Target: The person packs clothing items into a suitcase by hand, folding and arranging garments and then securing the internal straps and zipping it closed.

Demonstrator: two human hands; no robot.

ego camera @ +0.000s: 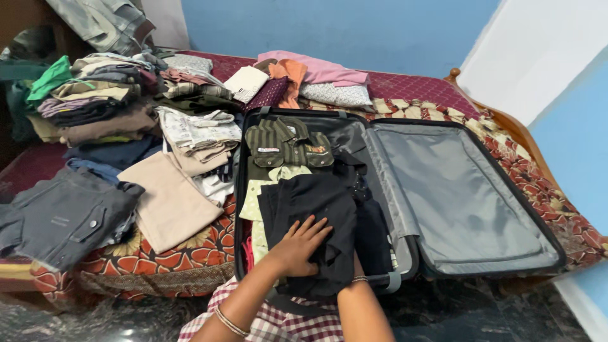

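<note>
Left hand (299,244) flat, fingers spread, pressing a folded black garment (310,218) in the open suitcase (405,202). Right hand tucked under the garment at 5 o'clock; grip cannot be told. Striped shirt (285,144) at 12 o'clock of the garment. Clothes piles (126,120) at 10 o'clock.

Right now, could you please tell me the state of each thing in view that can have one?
suitcase: open, lying flat on the bed, lid side empty.
black garment: folded, on top in the packed half.
green striped shirt: folded, at the far end of the packed half.
left hand: open, pressed flat on the black garment.
right hand: mostly hidden under the black garment.
clothes piles: folded, stacked on the bed.
</note>
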